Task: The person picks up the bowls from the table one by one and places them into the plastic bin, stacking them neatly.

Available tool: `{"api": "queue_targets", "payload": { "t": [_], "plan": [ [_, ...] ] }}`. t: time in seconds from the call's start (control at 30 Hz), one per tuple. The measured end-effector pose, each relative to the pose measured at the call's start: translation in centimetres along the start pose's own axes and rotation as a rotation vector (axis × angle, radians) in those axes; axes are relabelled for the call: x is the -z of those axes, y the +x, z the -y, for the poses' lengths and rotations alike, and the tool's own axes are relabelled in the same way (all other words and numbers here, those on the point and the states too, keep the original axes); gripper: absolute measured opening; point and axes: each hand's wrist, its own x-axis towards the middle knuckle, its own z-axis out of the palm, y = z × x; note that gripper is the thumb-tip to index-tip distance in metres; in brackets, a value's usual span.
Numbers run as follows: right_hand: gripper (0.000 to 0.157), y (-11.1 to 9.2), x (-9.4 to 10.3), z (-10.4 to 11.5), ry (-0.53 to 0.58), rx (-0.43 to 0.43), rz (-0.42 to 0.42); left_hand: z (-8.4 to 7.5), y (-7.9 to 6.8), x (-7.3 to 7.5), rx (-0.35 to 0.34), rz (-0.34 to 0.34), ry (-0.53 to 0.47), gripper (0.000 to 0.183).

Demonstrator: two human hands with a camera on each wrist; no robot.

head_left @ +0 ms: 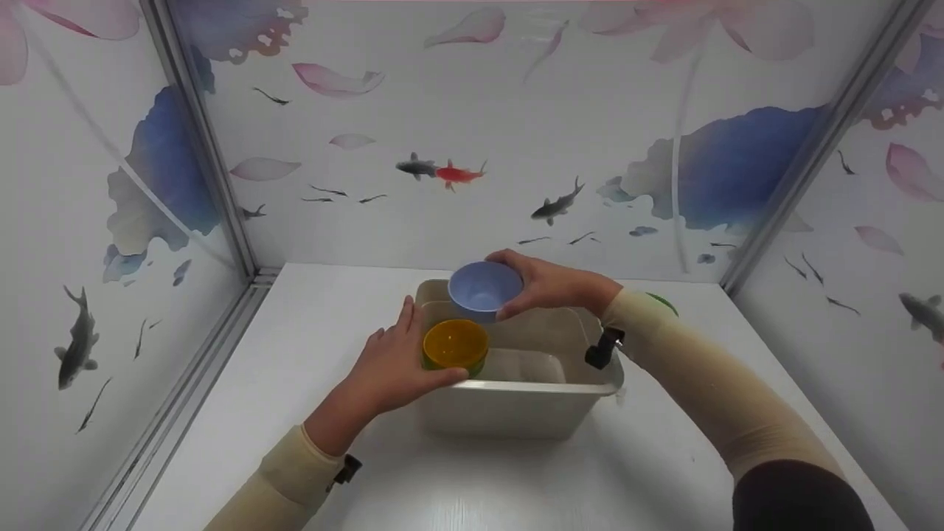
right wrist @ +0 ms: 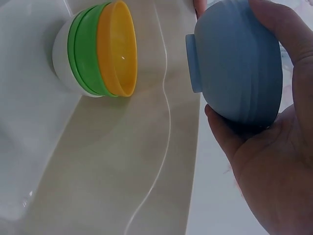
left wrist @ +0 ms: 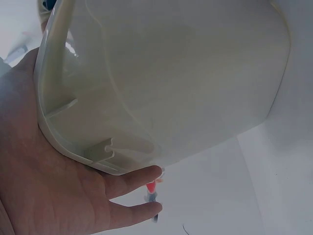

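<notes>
My right hand (head_left: 549, 284) grips a blue bowl (head_left: 483, 287) by its side, thumb near and fingers at the far rim. The bowl is held over the back left of a pale rectangular basin (head_left: 509, 409), its foot showing in the right wrist view. Inside the basin at the left stands a stack: a yellow-orange bowl (right wrist: 117, 49) on top, green bowls (right wrist: 85, 51) under it and a white one (right wrist: 61, 56) at the bottom. My left hand (head_left: 394, 365) rests against the basin's left corner, fingers straight along the outside and thumb lying at the front rim.
A green curved rim (head_left: 661, 302) shows behind the right forearm, mostly hidden. White table (head_left: 295, 413) lies under the basin. Patterned panels (head_left: 472, 110) with fish and petals close in the back and both sides.
</notes>
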Motion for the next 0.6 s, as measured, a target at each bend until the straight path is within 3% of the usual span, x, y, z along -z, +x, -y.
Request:
{"api": "queue_targets", "payload": {
  "t": [0.6],
  "plan": [
    [0.101, 3.0, -2.1, -0.6, 0.002, 0.049, 0.023, -0.1, 0.1, 0.0, -0.003, -0.002, -0.006, 0.143]
  ]
}}
